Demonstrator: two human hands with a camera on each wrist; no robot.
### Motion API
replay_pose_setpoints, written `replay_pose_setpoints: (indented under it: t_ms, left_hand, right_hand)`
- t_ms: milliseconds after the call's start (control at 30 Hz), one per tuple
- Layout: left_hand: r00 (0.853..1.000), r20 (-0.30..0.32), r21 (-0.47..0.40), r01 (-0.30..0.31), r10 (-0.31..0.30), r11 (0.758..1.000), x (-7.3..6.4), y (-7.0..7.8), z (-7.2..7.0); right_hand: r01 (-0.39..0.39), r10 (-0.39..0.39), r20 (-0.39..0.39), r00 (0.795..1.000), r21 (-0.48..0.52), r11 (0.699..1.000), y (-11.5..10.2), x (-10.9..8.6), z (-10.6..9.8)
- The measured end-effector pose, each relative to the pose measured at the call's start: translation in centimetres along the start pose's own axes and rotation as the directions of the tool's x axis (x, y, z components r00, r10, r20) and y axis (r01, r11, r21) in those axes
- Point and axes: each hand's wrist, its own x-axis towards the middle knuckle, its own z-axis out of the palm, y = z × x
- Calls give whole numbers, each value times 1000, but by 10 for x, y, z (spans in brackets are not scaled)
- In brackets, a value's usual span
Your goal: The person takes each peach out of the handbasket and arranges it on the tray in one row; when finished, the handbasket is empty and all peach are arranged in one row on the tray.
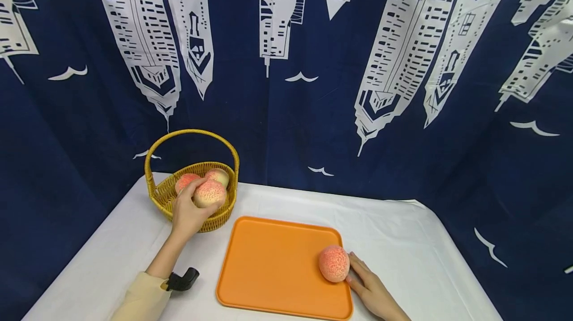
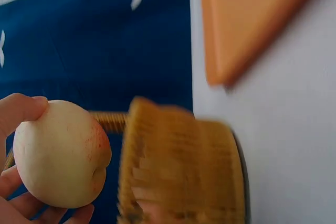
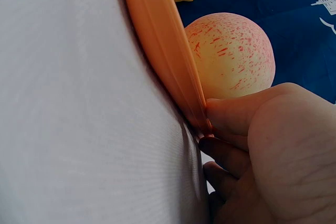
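L hand (image 1: pixel 190 211) held a peach (image 1: pixel 210 193), fingers & thumb spread round it, over the wicker basket (image 1: pixel 217 222). 2 more peaches (image 1: pixel 218 176) sat in the basket. R hand (image 1: pixel 370 288) pinched the rt rim of the orange tray (image 1: pixel 277 266) btwn thumb & bent fingers. A 4th peach (image 1: pixel 334 264) sat on the tray, near that thumb.

White-covered table (image 1: pixel 403 241), wicker basket (image 1: pixel 222 217), orange tray (image 1: pixel 277 264)

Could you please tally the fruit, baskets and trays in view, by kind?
Peaches: 4 (2 in the basket, 1 in the left hand, 1 on the tray)
Basket: 1
Tray: 1
Total: 6
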Motion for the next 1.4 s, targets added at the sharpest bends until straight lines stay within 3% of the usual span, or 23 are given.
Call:
replay_pose_setpoints:
  t_ms: [167, 333, 567, 767, 900, 1033, 1233, 1400]
  left_hand:
    - [996, 49, -49, -75, 78, 996, -13, 19, 17]
    - [984, 135, -128, -103, 120, 986, -33, 38, 39]
    - [952, 237, -213, -141, 191, 967, -62, 57, 75]
    - [923, 336, -232, -115, 190, 966, -79, 70, 99]
    - [896, 403, -218, -102, 185, 971, -88, 74, 113]
    - [879, 443, -195, -94, 174, 976, -96, 73, 127]
    - [863, 487, -174, -57, 136, 983, -105, 68, 140]
    - [860, 491, -166, -62, 137, 984, -108, 65, 145]
  right_hand:
    - [7, -7, -1, 1000, -8, 1000, 1, 0, 0]
    - [10, -10, 0, 1000, -14, 1000, 1, 0, 0]
    - [3, -3, 8, 1000, 3, 1000, 2, 0, 0]
    - [6, -6, 7, 1000, 6, 1000, 2, 1, 1]
    - [12, -12, 6, 1000, 8, 1000, 3, 1, 1]
    - [18, -18, 2, 1000, 6, 1000, 3, 1, 1]
    - [20, -21, 8, 1000, 18, 1000, 3, 1, 0]
    - [14, -14, 4, 1000, -1, 1000, 2, 0, 0]
